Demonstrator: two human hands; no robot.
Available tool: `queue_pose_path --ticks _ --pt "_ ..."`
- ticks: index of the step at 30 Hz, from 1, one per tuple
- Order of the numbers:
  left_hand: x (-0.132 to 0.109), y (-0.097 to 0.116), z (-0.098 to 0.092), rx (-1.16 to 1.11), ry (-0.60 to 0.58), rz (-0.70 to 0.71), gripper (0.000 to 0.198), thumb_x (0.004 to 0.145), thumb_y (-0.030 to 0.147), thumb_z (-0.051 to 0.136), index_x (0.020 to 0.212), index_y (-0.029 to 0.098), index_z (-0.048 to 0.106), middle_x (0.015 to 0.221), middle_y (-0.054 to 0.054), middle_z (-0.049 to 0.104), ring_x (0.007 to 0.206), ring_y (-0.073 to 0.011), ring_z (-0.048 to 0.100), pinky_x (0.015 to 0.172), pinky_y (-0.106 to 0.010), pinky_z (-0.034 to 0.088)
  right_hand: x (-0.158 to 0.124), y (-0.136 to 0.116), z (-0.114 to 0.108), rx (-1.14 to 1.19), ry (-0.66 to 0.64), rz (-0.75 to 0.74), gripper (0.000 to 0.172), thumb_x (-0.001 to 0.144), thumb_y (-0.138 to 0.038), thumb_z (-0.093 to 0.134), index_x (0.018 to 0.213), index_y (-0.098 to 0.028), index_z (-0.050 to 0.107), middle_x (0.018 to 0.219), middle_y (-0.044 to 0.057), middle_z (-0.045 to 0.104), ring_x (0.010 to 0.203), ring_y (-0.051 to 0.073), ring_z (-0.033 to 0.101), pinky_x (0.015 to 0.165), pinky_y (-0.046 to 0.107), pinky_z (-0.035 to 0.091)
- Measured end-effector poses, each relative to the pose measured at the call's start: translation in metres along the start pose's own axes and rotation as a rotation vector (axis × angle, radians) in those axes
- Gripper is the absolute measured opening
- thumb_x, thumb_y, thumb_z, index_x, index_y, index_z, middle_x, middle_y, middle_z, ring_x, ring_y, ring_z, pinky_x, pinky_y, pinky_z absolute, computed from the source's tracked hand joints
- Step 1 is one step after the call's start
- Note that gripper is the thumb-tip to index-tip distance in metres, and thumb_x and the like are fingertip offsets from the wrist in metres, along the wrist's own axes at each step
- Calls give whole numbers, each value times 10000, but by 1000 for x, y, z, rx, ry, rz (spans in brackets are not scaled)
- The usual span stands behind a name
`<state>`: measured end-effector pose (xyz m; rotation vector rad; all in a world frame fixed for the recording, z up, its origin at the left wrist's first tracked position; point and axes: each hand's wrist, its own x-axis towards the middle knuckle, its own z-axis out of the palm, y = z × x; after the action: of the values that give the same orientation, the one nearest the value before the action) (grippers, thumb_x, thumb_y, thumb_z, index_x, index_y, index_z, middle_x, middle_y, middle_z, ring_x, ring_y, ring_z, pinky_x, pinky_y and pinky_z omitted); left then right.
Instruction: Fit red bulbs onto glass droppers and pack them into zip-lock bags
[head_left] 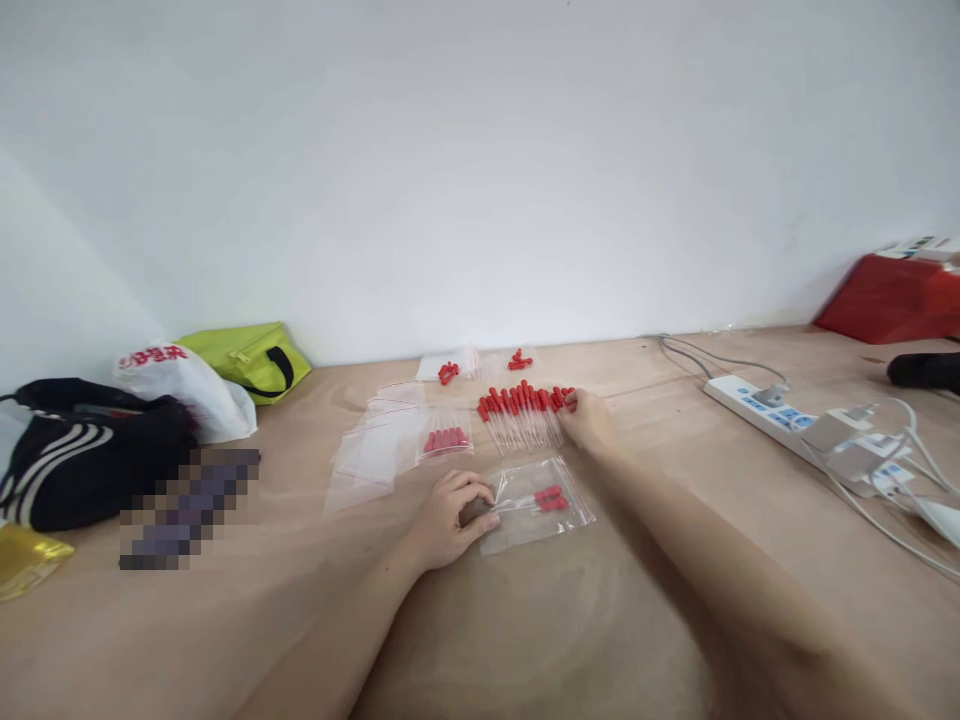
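Note:
My left hand (454,515) pinches the thin clear ends of a few glass droppers with red rubber bulbs (551,497). These droppers lie flat over a clear zip bag (517,540) in front of me; whether they are inside it I cannot tell. Farther off, a row of red-bulbed droppers (517,410) lies side by side, bulbs toward the wall. At the row's right end my right hand (589,420) has its fingertips closed at a red bulb. Left of the row is a zip bag holding loose red bulbs (448,440).
Flat zip bags (379,445) overlap on the left. Two small groups of red bulbs (448,373) lie on bags by the wall. A power strip (772,410) with chargers and cables is at right. A black bag (97,460), white plastic bag (199,390) and green pouch (240,355) stand left.

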<state>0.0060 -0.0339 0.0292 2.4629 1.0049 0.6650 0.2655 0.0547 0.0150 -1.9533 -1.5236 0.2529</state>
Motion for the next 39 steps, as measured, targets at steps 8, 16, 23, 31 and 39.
queue_pose_path --ticks 8,16,23,31,39 --pt "-2 1 0 -7 -9 -24 160 724 341 612 782 199 564 979 -44 575 928 -198 516 850 -369 381 10 -15 5 -118 -64 77 212 670 -51 509 869 -89 573 807 179 624 782 252 611 621 278 413" --pt "-2 -1 1 11 -8 -6 166 743 352 592 805 206 545 981 -37 571 927 -193 510 826 -351 387 -3 -12 -17 14 -29 -2 497 704 -101 463 1187 -64 350 741 89 603 724 207 593 616 274 430" --pt "0 2 -1 26 -7 -32 148 724 328 601 783 206 543 958 -33 573 908 -195 515 817 -359 392 -62 24 -28 788 -41 79 713 683 -297 513 1280 -193 138 606 -87 451 429 111 501 401 227 408" --pt "0 2 0 42 -17 -33 188 735 346 588 864 215 551 988 -38 573 943 -205 509 845 -367 392 -92 8 -21 1209 -184 241 529 592 -486 648 951 -234 351 611 -60 559 523 117 563 550 275 485" --pt "-1 3 -1 27 -34 -67 331 740 353 590 1034 223 518 1037 -51 561 984 -223 497 871 -391 384 -105 1 -23 1071 -377 185 404 537 -459 698 749 -189 484 655 -37 556 533 95 537 518 234 446"
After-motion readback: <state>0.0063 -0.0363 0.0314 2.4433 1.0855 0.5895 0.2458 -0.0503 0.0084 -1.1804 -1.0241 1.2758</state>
